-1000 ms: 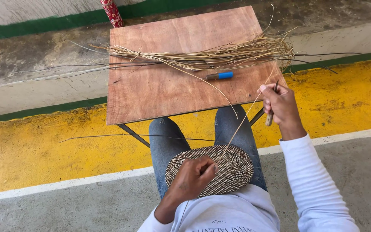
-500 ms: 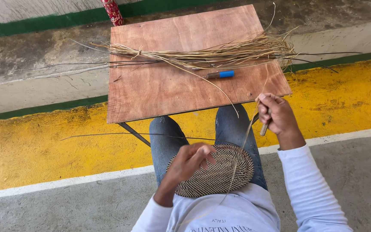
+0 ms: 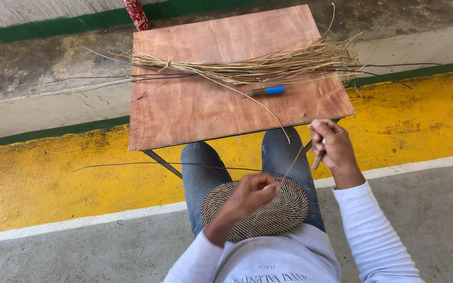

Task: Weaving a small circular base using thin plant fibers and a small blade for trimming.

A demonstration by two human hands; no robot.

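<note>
Table (image 3: pixel 195 112) ahead | straw bundle (image 3: pixel 268 65), blue-handled tool (image 3: pixel 266 91), perhaps a knife

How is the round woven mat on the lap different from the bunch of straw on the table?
The woven mat is a flat, tight, dark-and-pale coiled disc; the straw bundle is long, loose, pale strands, splayed at one end. The mat rests on the person's lap under the left hand; the bundle lies untouched on the wooden table. Both look like plant fibre.
</note>
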